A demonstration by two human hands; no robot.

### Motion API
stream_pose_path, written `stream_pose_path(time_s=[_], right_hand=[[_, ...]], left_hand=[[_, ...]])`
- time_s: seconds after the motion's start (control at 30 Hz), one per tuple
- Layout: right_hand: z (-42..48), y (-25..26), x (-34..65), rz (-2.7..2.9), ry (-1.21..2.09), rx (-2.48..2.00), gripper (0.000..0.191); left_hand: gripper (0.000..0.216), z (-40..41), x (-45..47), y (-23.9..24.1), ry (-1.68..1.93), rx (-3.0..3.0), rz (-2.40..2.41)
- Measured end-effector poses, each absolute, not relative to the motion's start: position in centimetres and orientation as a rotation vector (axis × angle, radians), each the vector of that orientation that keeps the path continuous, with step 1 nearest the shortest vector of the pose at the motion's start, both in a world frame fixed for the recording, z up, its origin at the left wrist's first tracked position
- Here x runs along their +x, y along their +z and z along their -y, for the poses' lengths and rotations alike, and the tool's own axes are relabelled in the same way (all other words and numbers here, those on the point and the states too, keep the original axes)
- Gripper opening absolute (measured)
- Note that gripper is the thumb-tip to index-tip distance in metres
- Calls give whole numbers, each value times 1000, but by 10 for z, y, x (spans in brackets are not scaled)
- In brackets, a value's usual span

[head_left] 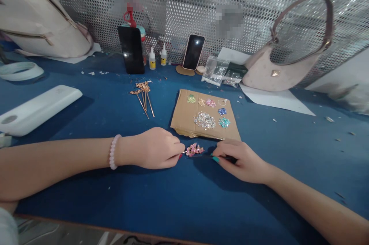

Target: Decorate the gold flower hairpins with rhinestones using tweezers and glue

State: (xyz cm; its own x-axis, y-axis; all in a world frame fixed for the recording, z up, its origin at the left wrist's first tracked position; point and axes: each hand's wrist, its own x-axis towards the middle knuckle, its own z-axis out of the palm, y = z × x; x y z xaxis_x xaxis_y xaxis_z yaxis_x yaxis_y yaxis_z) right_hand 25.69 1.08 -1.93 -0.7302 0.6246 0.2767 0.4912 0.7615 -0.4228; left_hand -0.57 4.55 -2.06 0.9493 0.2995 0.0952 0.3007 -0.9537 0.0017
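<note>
The pink pin is just short of the cardboard, pinched by the closed left hand; the curled right hand grips a dark tool alongside it; 6 gem piles lie on the cardboard; 2 bottles stand farther back

From afar I see a matt blue tabletop, perforated shiny silver sheeting behind its far edge, glossy copper-coloured metallic sticks, a shiny pink floral ornament and dull brown cardboard.
</note>
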Motion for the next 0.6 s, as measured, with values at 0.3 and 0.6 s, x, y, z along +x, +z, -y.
stream_pose_path(time_s=[0.3,0.6], right_hand=[[-11,-21,258,2567,470,-871,18],[-11,-19,258,2562,484,-872,18]], left_hand=[[22,-45,-5,-20,-138,-3083,471],[21,-45,-5,-19,-145,-3083,455]])
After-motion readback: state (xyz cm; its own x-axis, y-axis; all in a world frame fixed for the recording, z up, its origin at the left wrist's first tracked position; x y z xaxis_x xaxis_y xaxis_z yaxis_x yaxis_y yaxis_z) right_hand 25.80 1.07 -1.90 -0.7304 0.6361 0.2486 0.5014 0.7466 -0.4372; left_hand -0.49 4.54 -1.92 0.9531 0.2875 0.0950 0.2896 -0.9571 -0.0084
